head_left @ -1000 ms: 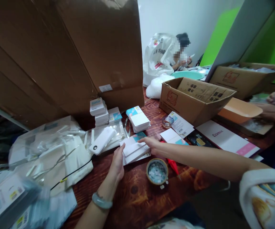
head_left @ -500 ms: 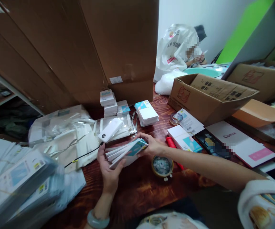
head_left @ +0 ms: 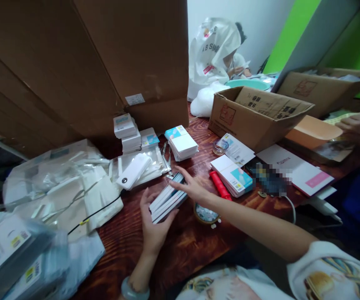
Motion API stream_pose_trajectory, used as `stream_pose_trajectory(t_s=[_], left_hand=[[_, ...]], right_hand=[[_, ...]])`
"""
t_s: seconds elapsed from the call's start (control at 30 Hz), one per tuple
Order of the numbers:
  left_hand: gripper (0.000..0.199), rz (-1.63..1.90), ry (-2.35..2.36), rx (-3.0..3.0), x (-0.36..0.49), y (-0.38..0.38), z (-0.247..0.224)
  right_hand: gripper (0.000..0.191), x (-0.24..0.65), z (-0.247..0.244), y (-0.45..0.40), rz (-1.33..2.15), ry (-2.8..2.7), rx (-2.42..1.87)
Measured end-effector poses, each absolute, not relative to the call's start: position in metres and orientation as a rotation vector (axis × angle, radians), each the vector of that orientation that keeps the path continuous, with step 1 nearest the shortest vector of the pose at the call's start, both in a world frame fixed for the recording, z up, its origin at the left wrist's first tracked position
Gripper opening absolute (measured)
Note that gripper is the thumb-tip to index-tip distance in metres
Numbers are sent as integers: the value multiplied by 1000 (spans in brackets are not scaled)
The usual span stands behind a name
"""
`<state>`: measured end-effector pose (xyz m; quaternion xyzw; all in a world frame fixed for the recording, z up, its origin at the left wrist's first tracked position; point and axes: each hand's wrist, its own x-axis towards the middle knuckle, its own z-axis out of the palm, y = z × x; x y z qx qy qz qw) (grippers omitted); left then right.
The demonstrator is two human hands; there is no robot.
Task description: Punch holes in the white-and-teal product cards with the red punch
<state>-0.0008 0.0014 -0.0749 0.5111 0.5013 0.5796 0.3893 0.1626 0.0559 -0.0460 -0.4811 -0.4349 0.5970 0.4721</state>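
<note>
A stack of printed cards (head_left: 168, 201) is gripped between both my hands over the wooden table, tilted so that mostly its white edges show. My left hand (head_left: 155, 223) wraps the near left end, thumb along the lower side. At the far right end, my right hand (head_left: 192, 188) closes on the stack with its fingers over the top. Just right of the cards, partly behind my right forearm, sits a round tub of small pale discs (head_left: 207, 213). A red tube-like object (head_left: 220, 186) lies beyond that forearm, beside another card stack (head_left: 232, 175).
More card stacks (head_left: 181, 143) stand at the back. A white handheld device (head_left: 134, 171) rests on clear bags. Bagged cards (head_left: 3, 250) pile up at left. An open carton (head_left: 239, 121) and a Comix box (head_left: 294, 168) are at right. Another person's hand (head_left: 359, 129) shows there.
The held stack has been turned more edge-on, hiding most of its blue printed face. My view has swung right, so the table items appear further left.
</note>
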Motion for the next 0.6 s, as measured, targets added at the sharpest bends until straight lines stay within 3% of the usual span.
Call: stream_pose_trajectory(t_s=[0.07,0.17,0.3,0.47,0.6], left_hand=[[96,1462,1285,1284,3,1,-72],[93,1484,1374,1292,1,3,-71],[95,1504,1384,1336,-4,11,-80],[93,1537,1360,1396,-4,14,-85],[70,1413,1497,1318,-1,13,-77]], right_hand=[[62,155,-46,57,1462,-1040,-1199],[51,155,-52,64,1361,-1165,-1284],[23,156,-56,70,1320,-1150,-1376],[37,153,-51,68,1575,-1035,-1222],[38,203,-35,60,1239,-1202,-1156]])
